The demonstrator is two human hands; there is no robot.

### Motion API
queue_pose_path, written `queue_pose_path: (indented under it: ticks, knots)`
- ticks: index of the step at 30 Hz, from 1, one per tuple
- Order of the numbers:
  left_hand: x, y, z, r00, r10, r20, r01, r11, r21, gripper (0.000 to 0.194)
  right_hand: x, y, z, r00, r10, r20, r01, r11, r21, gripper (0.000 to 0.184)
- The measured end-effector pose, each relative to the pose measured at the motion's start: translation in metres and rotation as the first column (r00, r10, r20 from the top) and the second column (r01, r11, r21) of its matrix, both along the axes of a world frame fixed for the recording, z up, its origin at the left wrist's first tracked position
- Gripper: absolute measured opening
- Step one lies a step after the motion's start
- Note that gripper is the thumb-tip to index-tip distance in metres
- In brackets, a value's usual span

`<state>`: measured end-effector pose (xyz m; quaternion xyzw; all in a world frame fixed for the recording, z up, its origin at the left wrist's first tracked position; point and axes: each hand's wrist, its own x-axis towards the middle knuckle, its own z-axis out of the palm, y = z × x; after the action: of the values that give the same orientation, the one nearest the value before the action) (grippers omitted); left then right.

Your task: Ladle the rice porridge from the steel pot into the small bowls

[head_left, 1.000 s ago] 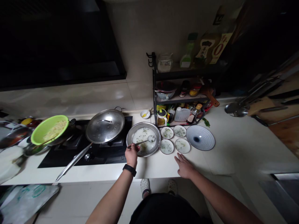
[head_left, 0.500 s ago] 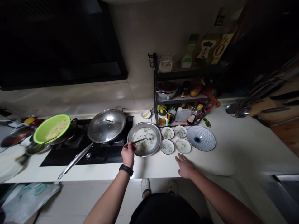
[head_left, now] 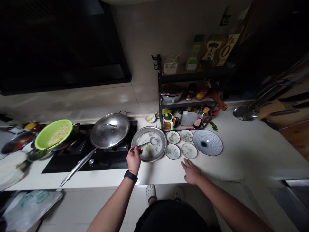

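Note:
My left hand is closed round the handle of a metal ladle. The ladle's bowl rests in a wide metal basin that holds a whitish liquid with green bits. On the counter beside several small dishes, my right hand lies with its fingers spread, holding nothing. Its fingertips are just short of the front right dish. That dish and the front left dish hold the same pale, green-flecked liquid, as do the two behind them.
A blue-patterned bowl stands right of the dishes. Left of the basin, a lidded pan sits on the black stove, its handle over the counter edge. A rack with bottles rises behind. A green basin is far left.
My left hand has shifted slightly right, and the ladle's bowl has moved a little left and lower in the basin. My right hand stays in place.

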<state>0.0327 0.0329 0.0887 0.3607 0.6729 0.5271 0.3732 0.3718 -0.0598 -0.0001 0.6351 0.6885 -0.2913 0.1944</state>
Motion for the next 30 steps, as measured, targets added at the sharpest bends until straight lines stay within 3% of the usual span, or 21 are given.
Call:
queue_pose_path:
  ticks: [8, 18, 25, 30]
  knots:
    - [-0.001, 0.006, -0.002, 0.977, 0.076, 0.201, -0.074, 0.997, -0.019, 0.031, 0.000, 0.000, 0.003, 1.000, -0.007, -0.012, 0.006, 1.000, -0.005, 0.100]
    - [0.002, 0.005, 0.021, 0.970, 0.088, 0.225, -0.087, 0.996, -0.011, 0.033, -0.002, 0.001, 0.008, 1.000, -0.012, -0.016, 0.012, 1.000, -0.008, 0.098]
    - [0.016, -0.001, 0.047, 0.962, -0.005, 0.272, 0.002, 1.000, 0.011, 0.031, -0.002, 0.000, 0.008, 0.999, -0.026, -0.033, 0.025, 1.000, -0.011, 0.099]
    - [0.037, -0.009, 0.049, 0.963, -0.102, 0.250, 0.110, 0.994, -0.017, 0.037, -0.001, 0.000, 0.007, 0.999, -0.034, -0.033, 0.033, 0.999, -0.013, 0.100]
